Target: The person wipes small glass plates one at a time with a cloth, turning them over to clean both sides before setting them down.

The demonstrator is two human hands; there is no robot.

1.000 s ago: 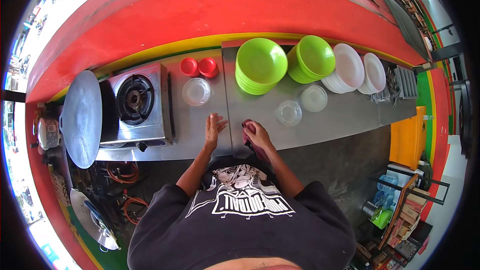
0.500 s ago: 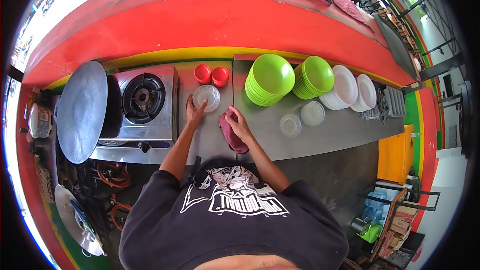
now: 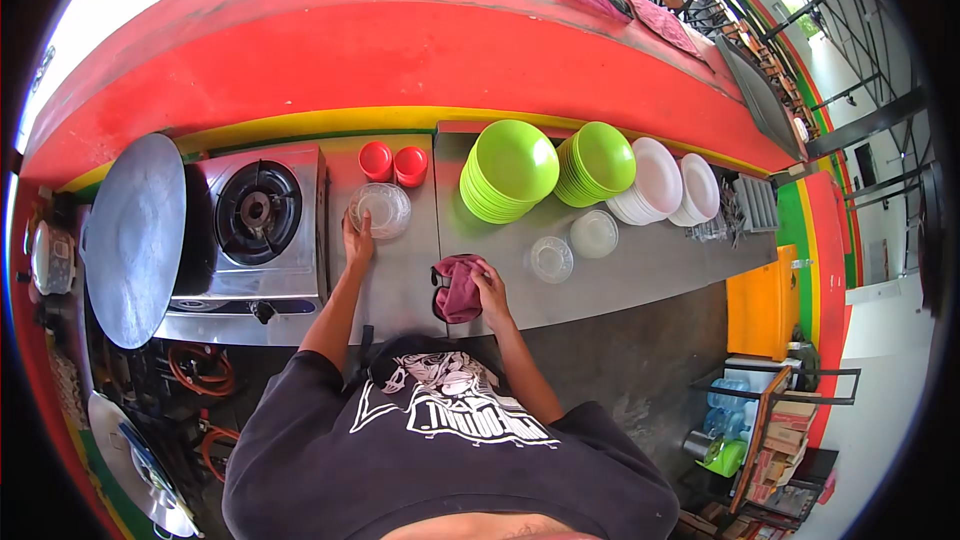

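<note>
My left hand (image 3: 358, 239) is at the left rim of a clear bowl (image 3: 392, 212) on the steel counter, its thumb over the edge and the fingers around the outside. My right hand (image 3: 490, 293) grips a crumpled maroon cloth (image 3: 458, 290) near the counter's front edge. Just behind the bowl stand two red containers (image 3: 375, 160). Further right are two more clear bowls, one (image 3: 552, 260) nearer me and another (image 3: 594, 234) behind it.
A gas stove (image 3: 258, 210) and a large round metal pan (image 3: 138, 240) stand at the left. Stacked green bowls (image 3: 515, 165), white plates (image 3: 650, 180) and a cutlery rack (image 3: 755, 205) line the back right. A red wall (image 3: 330, 60) runs behind the counter.
The camera view has shifted. My right hand has moved right and closer to my body with the cloth, which is bunched wider. My left hand stays at the clear bowl.
</note>
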